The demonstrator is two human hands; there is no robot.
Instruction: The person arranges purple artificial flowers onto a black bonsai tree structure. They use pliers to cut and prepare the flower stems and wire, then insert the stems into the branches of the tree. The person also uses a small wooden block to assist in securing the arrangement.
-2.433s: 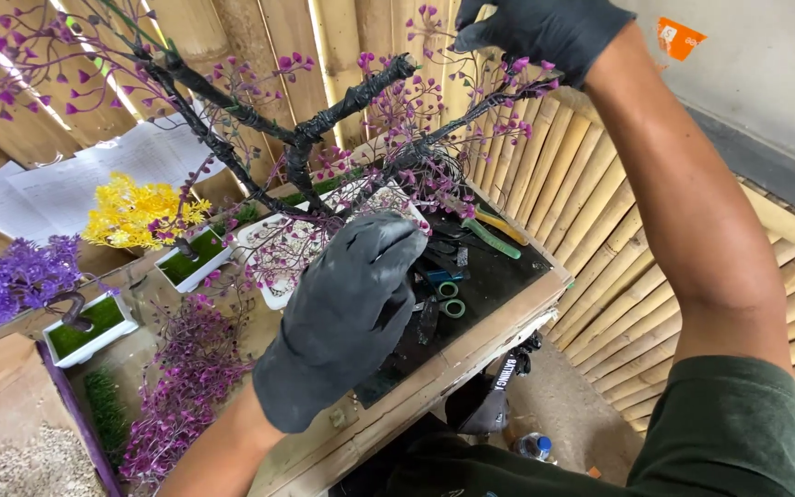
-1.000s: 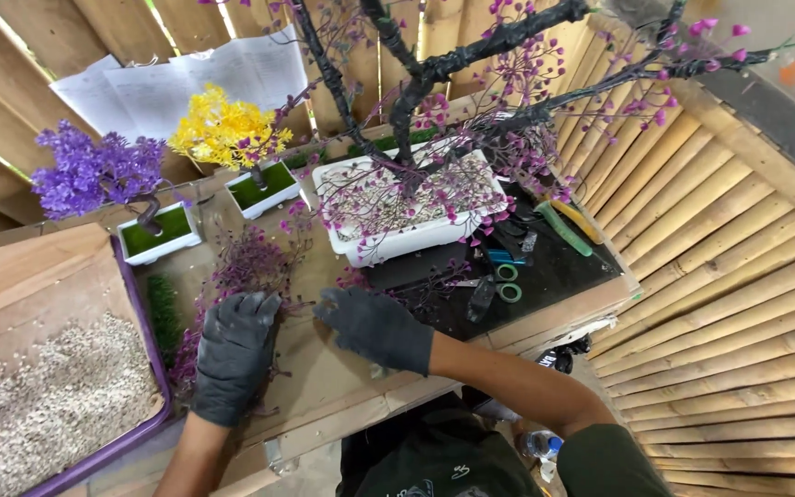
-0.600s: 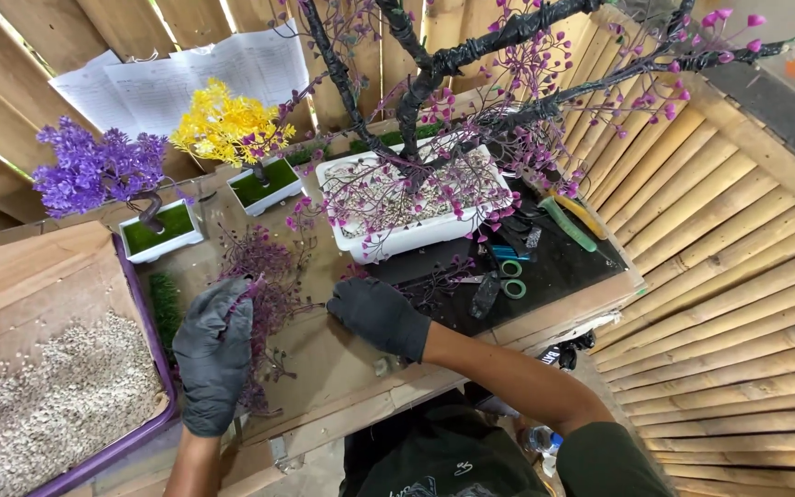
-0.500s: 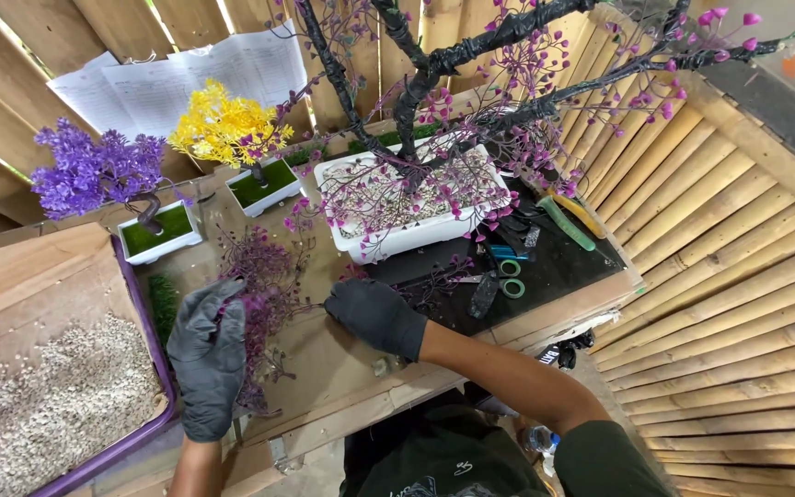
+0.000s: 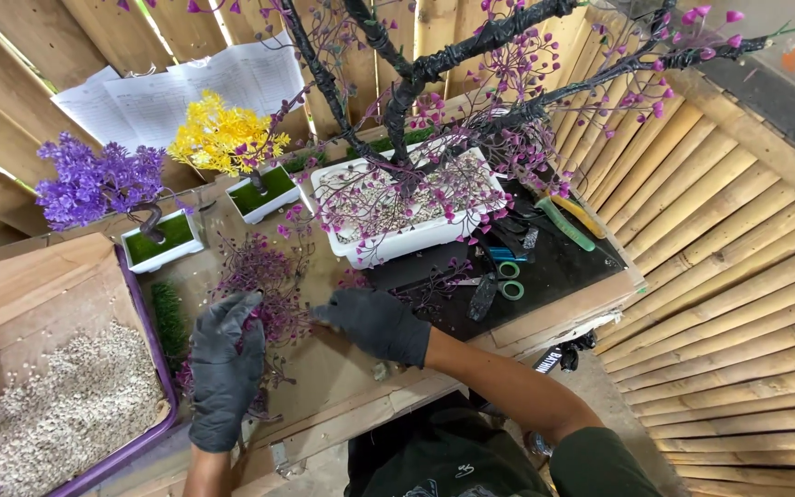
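Note:
Both my hands wear dark grey gloves and rest on a wooden workbench [image 5: 342, 387]. My left hand [image 5: 224, 368] lies flat on a heap of loose purple flower sprigs [image 5: 264, 281], fingers spread. My right hand [image 5: 374, 322] presses down on the sprigs at the heap's right edge, fingers curled low; whether it grips one is unclear. Just beyond stands a white rectangular planter [image 5: 407, 239] holding a black-wrapped artificial tree [image 5: 397, 101] with pink-purple blossoms.
A purple tray of pale gravel [image 5: 57, 405] sits at the left. Small potted purple tree [image 5: 108, 184] and yellow tree [image 5: 227, 143] stand behind. Scissors [image 5: 503, 276], cutters and green-handled tools [image 5: 563, 225] lie on a black mat. Bamboo wall runs right.
My view dropped from the tree to the bench. Both hands came down onto the sprig heap, and over the last second the left hand slid up onto the sprigs.

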